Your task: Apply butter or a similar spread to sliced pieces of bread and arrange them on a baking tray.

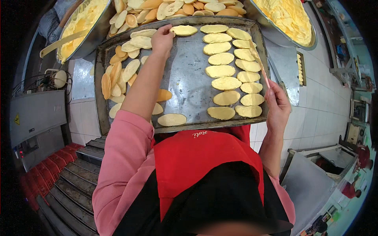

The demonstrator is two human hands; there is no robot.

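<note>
My left hand (163, 40) reaches across a large dark metal baking tray (181, 74). Its fingertips pinch the left end of an oval bread slice (184, 30) with a pale yellow top, near the tray's far edge. In my right hand (278, 101), at the tray's right side, is a long, thin spatula (258, 63). Its tip lies over the outer column of slices. Two columns of yellow-topped oval slices (220, 71) fill the tray's right part. Loose, plain bread slices (131, 70), some brown side up, are heaped on the left, partly hidden by my forearm.
Beyond the tray is a pile of bread pieces (165, 10). Bowls of yellow cream stand at the far left (84, 23) and far right (285, 19); a wooden paddle (65, 42) rests in the left one. Stacked dark trays (80, 185) and red crates (51, 171) are at lower left.
</note>
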